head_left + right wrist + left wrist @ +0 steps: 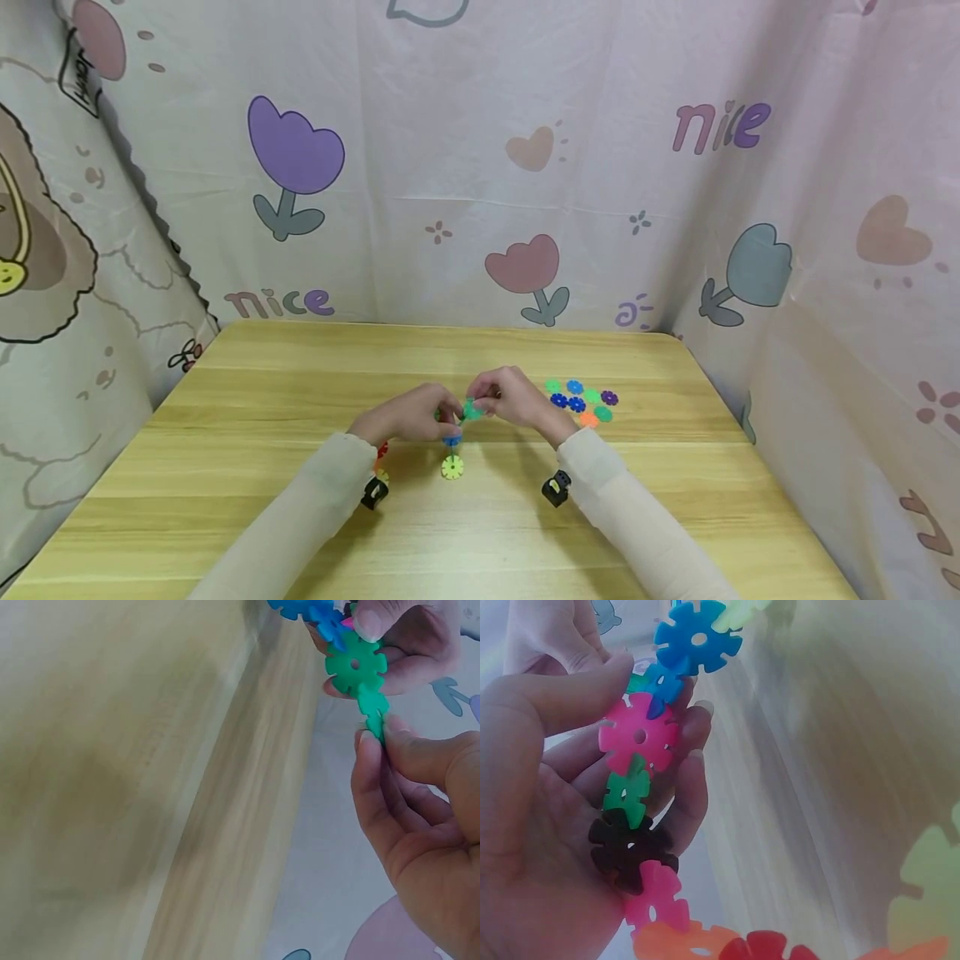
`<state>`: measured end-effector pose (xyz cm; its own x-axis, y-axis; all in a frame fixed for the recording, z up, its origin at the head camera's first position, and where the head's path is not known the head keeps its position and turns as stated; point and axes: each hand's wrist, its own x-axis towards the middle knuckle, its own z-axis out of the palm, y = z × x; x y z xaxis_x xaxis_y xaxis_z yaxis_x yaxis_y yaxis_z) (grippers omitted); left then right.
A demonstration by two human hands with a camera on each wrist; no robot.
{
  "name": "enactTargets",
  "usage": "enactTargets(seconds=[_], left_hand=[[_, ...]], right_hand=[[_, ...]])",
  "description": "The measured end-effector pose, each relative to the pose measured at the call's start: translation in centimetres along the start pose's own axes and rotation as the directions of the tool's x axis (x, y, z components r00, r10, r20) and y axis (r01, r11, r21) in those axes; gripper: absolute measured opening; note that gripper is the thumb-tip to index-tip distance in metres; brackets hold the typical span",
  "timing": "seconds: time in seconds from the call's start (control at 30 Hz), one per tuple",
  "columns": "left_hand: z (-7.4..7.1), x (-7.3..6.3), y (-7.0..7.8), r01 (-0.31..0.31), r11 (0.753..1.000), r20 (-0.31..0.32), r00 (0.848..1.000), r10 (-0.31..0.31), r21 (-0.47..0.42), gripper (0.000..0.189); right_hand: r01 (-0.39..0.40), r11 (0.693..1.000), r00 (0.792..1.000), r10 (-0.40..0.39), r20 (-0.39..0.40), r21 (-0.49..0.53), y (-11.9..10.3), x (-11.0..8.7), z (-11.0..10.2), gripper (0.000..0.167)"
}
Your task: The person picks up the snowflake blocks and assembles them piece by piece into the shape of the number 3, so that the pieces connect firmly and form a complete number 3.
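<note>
My left hand (416, 414) grips a chain of notched, flower-shaped interlocking discs. In the left wrist view the chain runs along the palm: a blue disc (697, 637), a pink disc (628, 729), a green disc (625, 796), a black disc (619, 851), then pink, orange and red ones. From the right, my right hand (513, 396) pinches a small green disc (372, 705) between thumb and fingertips. That piece joins a larger green disc (355, 666) beside the left fingers. A yellow disc (452, 467) hangs at the chain's near end in the head view.
Several loose discs, including a purple disc (609, 398) and an orange disc (589, 420), lie on the wooden table (262, 467) right of the right hand. A patterned curtain (420, 167) stands behind the table and along both sides.
</note>
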<state>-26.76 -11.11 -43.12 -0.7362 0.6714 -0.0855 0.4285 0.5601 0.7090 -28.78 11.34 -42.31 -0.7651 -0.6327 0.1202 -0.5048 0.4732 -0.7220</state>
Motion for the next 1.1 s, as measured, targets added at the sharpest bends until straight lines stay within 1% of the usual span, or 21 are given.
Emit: enactTargets(seconds=[0.17, 0.33, 0.5, 0.73, 0.93, 1.03, 1.1], left_hand=[[0.2, 0.0, 0.0, 0.01, 1.0, -0.046, 0.999, -0.01, -0.007, 0.021], [0.6, 0.0, -0.1, 0.039, 0.999, -0.075, 0.996, -0.039, 0.001, 0.018], [0.7, 0.1, -0.2, 0.04, 0.999, -0.075, 0.996, -0.039, 0.013, 0.019], [0.7, 0.2, -0.3, 0.044, 0.998, -0.098, 0.994, -0.04, 0.042, 0.018], [0.6, 0.0, -0.4, 0.036, 0.999, -0.079, 0.996, -0.032, 0.042, 0.004], [0.5, -0.1, -0.4, 0.043, 0.999, -0.072, 0.997, -0.041, 0.031, 0.003], [0.4, -0.1, -0.3, 0.049, 0.998, -0.069, 0.997, -0.047, 0.029, 0.006]], right_hand=[[0.001, 1.0, 0.999, -0.001, -0.049, -0.005, -0.1, 0.0, 0.5, 0.006], [0.011, 1.0, 0.997, -0.012, -0.074, -0.011, -0.1, 0.0, 1.0, 0.006], [0.015, 1.0, 0.995, -0.016, -0.099, -0.013, -0.3, -0.2, 1.4, 0.006], [0.002, 1.0, 0.987, 0.0, -0.162, 0.009, -0.5, -0.5, 1.9, 0.004], [0.022, 1.0, 0.986, -0.023, -0.163, -0.005, -0.4, -0.5, 2.6, 0.005], [0.016, 1.0, 0.987, -0.016, -0.157, 0.004, -0.3, -0.6, 2.6, 0.006], [0.016, 1.0, 0.988, -0.014, -0.151, 0.013, -0.2, -0.7, 2.4, 0.006]])
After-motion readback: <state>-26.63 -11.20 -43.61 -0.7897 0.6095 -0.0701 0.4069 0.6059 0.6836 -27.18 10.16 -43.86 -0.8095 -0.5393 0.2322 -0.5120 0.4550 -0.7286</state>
